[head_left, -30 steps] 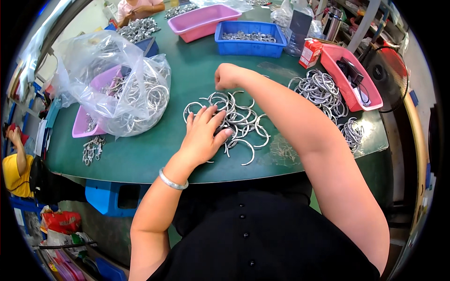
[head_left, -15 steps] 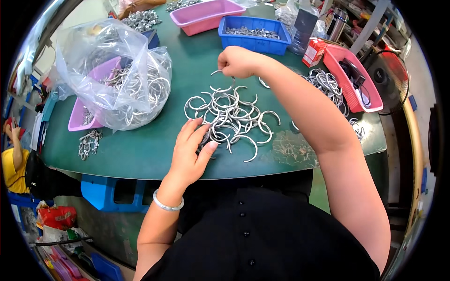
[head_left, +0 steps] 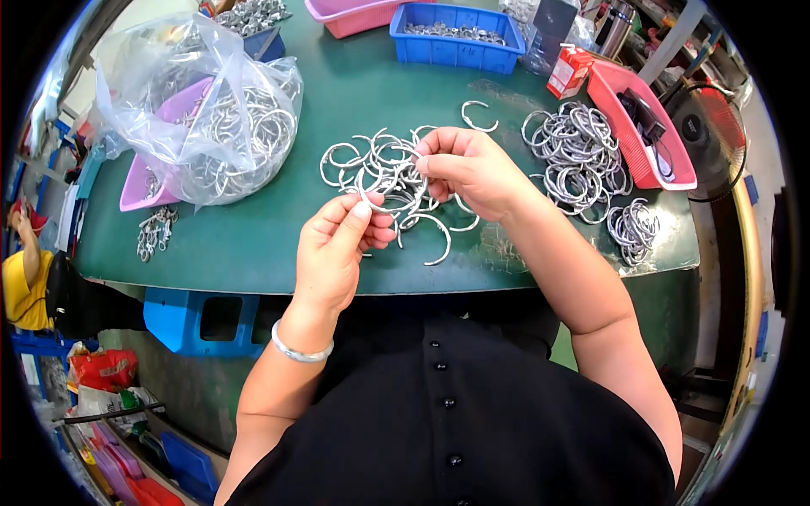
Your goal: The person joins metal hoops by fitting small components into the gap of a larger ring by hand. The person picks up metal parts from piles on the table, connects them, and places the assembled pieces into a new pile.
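Green table (head_left: 253, 244); both hands pinch metal ring (head_left: 390, 181); red carton (head_left: 569, 72) far right; clear bag (head_left: 202, 93) left.

Bright, even light; fisheye-bent edges

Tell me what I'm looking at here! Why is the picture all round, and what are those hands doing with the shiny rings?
The picture comes from a camera worn on a person's head, looking down at their own two hands. Its lens sees very wide, so straight edges bend and the picture looks round.

The left hand and the right hand are bare. Together they hold one open metal ring just above a green table.

Under the hands lies a loose pile of the same rings. To the right is a bunch of rings that look joined together. On the left a clear plastic bag holds many more. At the far edge stand a blue tray and a pink tray.

The silver band on the left wrist is a bracelet.
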`<state>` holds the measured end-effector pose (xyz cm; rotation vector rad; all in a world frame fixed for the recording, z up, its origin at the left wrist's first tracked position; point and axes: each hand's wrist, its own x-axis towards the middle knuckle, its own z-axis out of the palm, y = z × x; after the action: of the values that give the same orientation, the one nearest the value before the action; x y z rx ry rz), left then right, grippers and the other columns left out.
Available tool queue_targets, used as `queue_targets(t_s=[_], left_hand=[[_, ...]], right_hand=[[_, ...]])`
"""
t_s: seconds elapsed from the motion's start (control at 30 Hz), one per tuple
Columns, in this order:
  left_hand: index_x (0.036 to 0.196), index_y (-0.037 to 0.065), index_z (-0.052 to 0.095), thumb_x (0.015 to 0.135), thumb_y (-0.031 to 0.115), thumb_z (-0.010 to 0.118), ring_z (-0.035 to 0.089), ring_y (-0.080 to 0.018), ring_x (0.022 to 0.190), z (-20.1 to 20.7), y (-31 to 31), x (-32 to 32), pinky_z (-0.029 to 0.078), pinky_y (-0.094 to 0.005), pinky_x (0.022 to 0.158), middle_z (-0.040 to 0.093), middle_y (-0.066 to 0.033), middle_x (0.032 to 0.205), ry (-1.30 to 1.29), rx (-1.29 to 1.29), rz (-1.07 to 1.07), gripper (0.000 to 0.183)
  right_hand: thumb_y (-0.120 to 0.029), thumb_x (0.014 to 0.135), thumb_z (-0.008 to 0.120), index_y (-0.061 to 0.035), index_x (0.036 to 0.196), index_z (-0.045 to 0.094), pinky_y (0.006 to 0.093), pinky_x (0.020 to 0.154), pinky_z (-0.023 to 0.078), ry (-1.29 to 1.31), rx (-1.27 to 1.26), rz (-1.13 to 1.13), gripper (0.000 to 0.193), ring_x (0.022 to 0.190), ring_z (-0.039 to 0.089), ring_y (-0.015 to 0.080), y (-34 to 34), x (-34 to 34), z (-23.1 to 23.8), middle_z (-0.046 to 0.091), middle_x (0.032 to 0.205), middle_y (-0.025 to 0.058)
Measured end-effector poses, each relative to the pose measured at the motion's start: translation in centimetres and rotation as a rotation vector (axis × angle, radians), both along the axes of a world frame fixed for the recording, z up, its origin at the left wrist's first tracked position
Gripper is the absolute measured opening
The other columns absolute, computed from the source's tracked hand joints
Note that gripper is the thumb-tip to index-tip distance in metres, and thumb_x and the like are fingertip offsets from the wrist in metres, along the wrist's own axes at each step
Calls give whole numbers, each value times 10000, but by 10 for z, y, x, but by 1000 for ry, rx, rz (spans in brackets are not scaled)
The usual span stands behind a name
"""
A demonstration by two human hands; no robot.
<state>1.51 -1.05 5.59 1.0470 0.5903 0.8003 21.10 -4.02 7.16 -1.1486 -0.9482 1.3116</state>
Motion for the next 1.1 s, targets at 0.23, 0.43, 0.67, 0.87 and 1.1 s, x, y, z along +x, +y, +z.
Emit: queue_targets(t_s=[0.23, 0.43, 0.67, 0.87, 1.1], left_hand=[[939, 8, 558, 871, 129, 463, 527, -113, 632, -1, 0, 1, 447, -235, 605, 565, -50, 748, -2, -115, -27, 168], [936, 6, 557, 871, 133, 461, 505, -105, 630, -7, 2, 2, 437, -230, 595, 552, -48, 745, 18, -155, -28, 172], [912, 14, 555, 868, 139, 464, 484, -105, 607, -8, 6, 6, 417, -223, 574, 527, -35, 714, 10, -202, -11, 161], [881, 21, 537, 868, 150, 461, 463, -106, 598, -10, 7, 8, 401, -223, 563, 512, -29, 717, -32, -255, -19, 150], [875, 17, 557, 863, 148, 483, 513, -106, 601, -15, 7, 5, 447, -228, 583, 556, -40, 713, -95, -280, -57, 151]], right_hand=[[-163, 807, 571, -48, 780, 554, 205, 480, 412, 166, -47, 74, 120, 540, 538, 96, -14, 9, -10, 552, 640, 20], [-165, 815, 560, -42, 807, 565, 211, 495, 434, 264, -79, 146, 124, 555, 561, 106, -18, 15, -24, 582, 671, 41], [-170, 822, 550, -38, 816, 573, 221, 494, 450, 262, -100, 173, 134, 553, 572, 115, -18, 15, -27, 600, 694, 54], [-168, 811, 569, -35, 817, 572, 214, 494, 443, 230, -127, 151, 133, 553, 567, 107, -18, 14, -28, 599, 694, 52], [-103, 738, 632, -25, 820, 558, 208, 493, 429, 148, -100, 131, 135, 552, 545, 99, -23, 10, -27, 582, 701, 39]])
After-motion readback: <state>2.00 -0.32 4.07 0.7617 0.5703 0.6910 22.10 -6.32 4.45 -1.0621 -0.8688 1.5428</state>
